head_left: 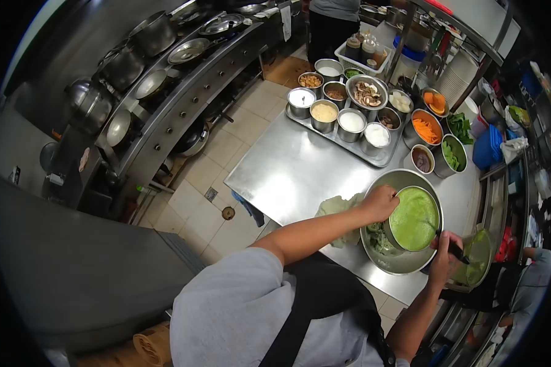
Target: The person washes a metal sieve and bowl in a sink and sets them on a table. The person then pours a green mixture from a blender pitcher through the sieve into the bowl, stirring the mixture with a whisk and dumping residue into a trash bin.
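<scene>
A round metal vessel of smooth green liquid sits over a large steel bowl. My left hand is closed at the vessel's upper left rim. On its lower right side, my right hand is wrapped round a black handle; where that handle joins is not clear. Darker green, foamy matter shows in the bowl beside the vessel. Just right of my right hand stands a clear container smeared with green. A pale green cloth lies left of the bowl, partly behind my left forearm.
A tray of metal cups stands beyond the bowl, with carrot and leafy greens in containers to its right. Pans line a stove at the left. One person stands at the back, another at the lower right.
</scene>
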